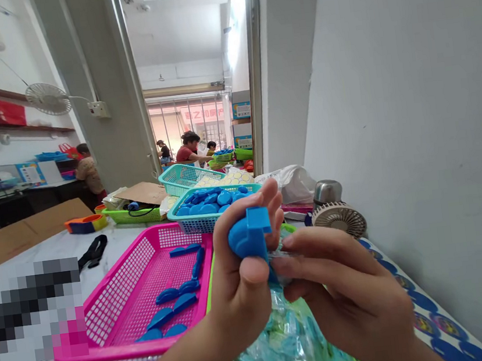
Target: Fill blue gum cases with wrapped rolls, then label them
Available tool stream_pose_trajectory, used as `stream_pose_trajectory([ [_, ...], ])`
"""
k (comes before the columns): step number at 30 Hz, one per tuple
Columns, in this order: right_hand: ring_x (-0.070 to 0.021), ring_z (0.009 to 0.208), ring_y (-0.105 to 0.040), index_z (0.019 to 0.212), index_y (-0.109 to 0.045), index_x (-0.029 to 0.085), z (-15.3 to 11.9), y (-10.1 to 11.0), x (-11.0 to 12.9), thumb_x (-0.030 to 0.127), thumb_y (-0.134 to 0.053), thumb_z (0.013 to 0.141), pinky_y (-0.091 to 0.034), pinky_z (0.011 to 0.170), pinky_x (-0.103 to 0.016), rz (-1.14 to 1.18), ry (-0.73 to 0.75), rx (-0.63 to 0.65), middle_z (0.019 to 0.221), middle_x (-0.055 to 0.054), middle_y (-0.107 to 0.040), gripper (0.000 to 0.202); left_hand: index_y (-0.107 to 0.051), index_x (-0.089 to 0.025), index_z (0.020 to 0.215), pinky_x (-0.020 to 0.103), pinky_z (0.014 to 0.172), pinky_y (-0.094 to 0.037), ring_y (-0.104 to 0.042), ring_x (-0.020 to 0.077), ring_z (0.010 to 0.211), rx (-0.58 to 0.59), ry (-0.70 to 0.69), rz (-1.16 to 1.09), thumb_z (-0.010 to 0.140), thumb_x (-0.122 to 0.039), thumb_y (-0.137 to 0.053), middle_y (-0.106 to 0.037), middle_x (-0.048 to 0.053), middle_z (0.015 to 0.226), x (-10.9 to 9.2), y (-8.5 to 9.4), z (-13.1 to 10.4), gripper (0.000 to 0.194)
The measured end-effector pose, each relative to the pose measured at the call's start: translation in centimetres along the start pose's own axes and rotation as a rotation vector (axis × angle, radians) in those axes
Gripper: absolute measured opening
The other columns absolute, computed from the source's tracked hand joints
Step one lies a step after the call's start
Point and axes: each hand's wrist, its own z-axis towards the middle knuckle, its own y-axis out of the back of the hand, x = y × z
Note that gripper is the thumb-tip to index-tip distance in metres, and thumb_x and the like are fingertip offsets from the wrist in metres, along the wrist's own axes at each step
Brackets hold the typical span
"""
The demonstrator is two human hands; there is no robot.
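Observation:
My left hand (pixel 243 268) is closed around a blue plastic part (pixel 250 232), which has a rounded side and a square-edged tab at its top. My right hand (pixel 346 285) comes in from the right, its thumb and fingers pinched on a bit of clear plastic (pixel 279 256) against the blue part's lower edge. The fingers partly hide where the two meet. Below both hands lies a heap of clear plastic bags (pixel 287 344) with pale green and blue tints, in a green basket. Left of my left hand, a pink basket (pixel 113 355) holds several loose blue plastic pieces (pixel 178 291).
Behind my hands, a teal basket (pixel 191 226) is filled with blue rounded parts. A small fan (pixel 338 219) and a metal cup (pixel 328 191) stand at the right by the wall. Round-sticker sheets (pixel 443 325) line the right edge. An orange-and-blue tape dispenser (pixel 86 224) sits left. People work beyond the doorway.

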Motion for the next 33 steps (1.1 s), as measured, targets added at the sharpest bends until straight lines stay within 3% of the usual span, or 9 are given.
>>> stream_pose_trajectory([
  [4,-0.0124,0.086,-0.074,0.110,-0.077,0.023,0.0,0.1,0.0,-0.011,-0.058,0.082,-0.064,0.062,-0.012,-0.073,0.026,-0.002,0.105,-0.005,-0.070,0.048,-0.058,-0.043,0.134,0.037,0.121,-0.043,-0.049,0.0209,0.144,0.008,0.030,-0.167,0.099,-0.053,-0.055,-0.058,-0.007,0.151,0.5,-0.4,-0.1,0.037],
  [9,-0.0106,0.087,-0.074,0.104,-0.074,0.017,0.1,0.2,0.3,-0.011,-0.052,0.084,-0.063,0.066,-0.010,-0.157,0.083,0.023,0.103,-0.006,-0.073,0.040,-0.055,-0.042,0.138,0.040,0.125,-0.038,-0.045,0.0221,0.147,0.044,0.016,-0.180,0.102,-0.056,-0.047,-0.055,-0.006,0.154,1.4,-0.5,-0.4,0.039],
  [14,-0.0122,0.085,-0.076,0.106,-0.070,0.022,-0.1,-0.1,0.5,-0.009,-0.058,0.083,-0.064,0.088,-0.021,-0.087,-0.037,-0.029,0.083,0.002,-0.077,0.040,-0.052,-0.044,0.137,0.044,0.123,-0.039,-0.045,0.0232,0.147,0.063,0.018,-0.149,0.101,-0.059,-0.044,-0.054,-0.005,0.154,1.5,-0.5,-0.6,0.039],
  [19,-0.0165,0.096,-0.074,0.097,-0.074,0.023,0.1,0.0,-0.2,-0.006,-0.063,0.085,-0.065,0.085,-0.025,0.018,-0.020,0.041,0.102,-0.004,-0.076,0.033,-0.052,-0.042,0.135,0.050,0.126,-0.034,-0.044,0.0264,0.148,0.013,-0.013,-0.042,0.102,-0.054,-0.047,-0.052,-0.002,0.155,1.4,-0.4,-0.5,0.036],
  [21,-0.0200,0.108,-0.071,0.104,-0.073,0.026,0.1,0.1,-0.6,0.003,-0.071,0.086,-0.064,0.092,-0.031,0.106,-0.152,0.136,0.114,-0.005,-0.073,0.029,-0.050,-0.042,0.135,0.048,0.120,-0.043,-0.053,0.0252,0.141,-0.019,0.011,-0.051,0.102,-0.055,-0.045,-0.058,-0.001,0.148,1.4,-0.4,-0.4,0.036],
  [24,-0.0258,0.124,-0.063,0.122,-0.067,0.033,-0.1,0.2,-1.3,0.011,-0.079,0.083,-0.061,0.099,-0.039,0.189,-0.315,0.217,0.131,-0.006,-0.063,0.047,-0.040,-0.042,0.136,0.041,0.103,-0.057,-0.066,0.0220,0.123,-0.095,0.084,-0.081,0.100,-0.061,-0.045,-0.061,0.002,0.137,1.5,-0.4,-0.2,0.041],
  [27,-0.0252,0.126,-0.062,0.125,-0.066,0.035,-0.2,0.3,-1.7,0.005,-0.070,0.087,-0.060,0.100,-0.039,0.199,-0.292,0.219,0.127,-0.005,-0.064,0.049,-0.030,-0.039,0.131,0.034,0.094,-0.059,-0.068,0.0171,0.113,-0.151,0.139,0.034,0.099,-0.053,-0.059,-0.057,0.002,0.130,1.4,-0.6,-0.1,0.045],
  [30,-0.0208,0.120,-0.066,0.127,-0.064,0.035,-0.2,0.4,-1.8,-0.001,-0.065,0.088,-0.061,0.097,-0.032,0.227,-0.297,0.133,0.123,-0.003,-0.067,0.054,-0.029,-0.034,0.117,0.025,0.088,-0.054,-0.064,0.0098,0.099,-0.136,0.196,0.269,0.104,-0.038,-0.057,-0.058,-0.003,0.109,0.9,-0.5,-0.1,0.031],
  [33,-0.0135,0.098,-0.072,0.122,-0.063,0.035,-0.2,0.5,-1.7,-0.001,-0.066,0.086,-0.063,0.082,-0.020,0.301,-0.337,-0.070,0.111,0.000,-0.068,0.050,-0.029,-0.033,0.118,0.022,0.081,-0.050,-0.059,0.0078,0.086,-0.046,0.234,0.448,0.108,-0.033,-0.048,-0.058,-0.005,0.100,-0.1,0.1,-0.2,0.021],
])
